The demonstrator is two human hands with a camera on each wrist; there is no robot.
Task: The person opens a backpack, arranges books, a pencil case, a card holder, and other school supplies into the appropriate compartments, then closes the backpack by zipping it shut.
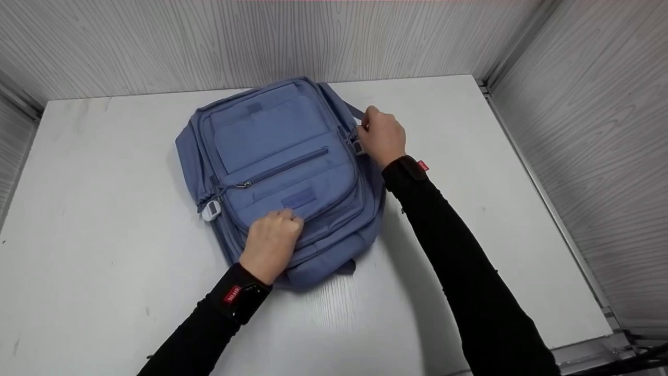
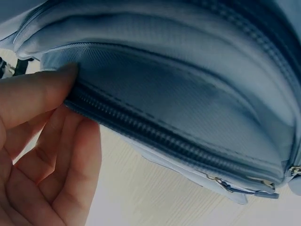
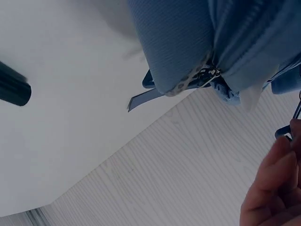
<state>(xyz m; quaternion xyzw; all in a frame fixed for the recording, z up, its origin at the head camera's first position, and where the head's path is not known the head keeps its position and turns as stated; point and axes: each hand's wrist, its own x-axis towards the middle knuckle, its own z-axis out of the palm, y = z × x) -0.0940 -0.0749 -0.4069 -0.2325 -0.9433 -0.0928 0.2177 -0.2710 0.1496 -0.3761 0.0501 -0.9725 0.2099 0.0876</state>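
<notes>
— While the backpack (image 1: 282,172) lies flat at mid-frame on the table (image 1: 104,261), which step is judged to be in hand?

— A zip is being worked, it seems. At the lower centre the bag's front edge is pinned by the left hand (image 1: 271,243), its fingers curled and the cloth pinched beside a zipper track (image 2: 155,136).

— And farther back?

— At the upper right of the bag, a zipper pull (image 1: 356,143) is nipped by the right hand (image 1: 381,137), fingers closed narrowly on it.

— What is called for next?

— Probably a steady draw along the track, the bag being kept braced.
</notes>
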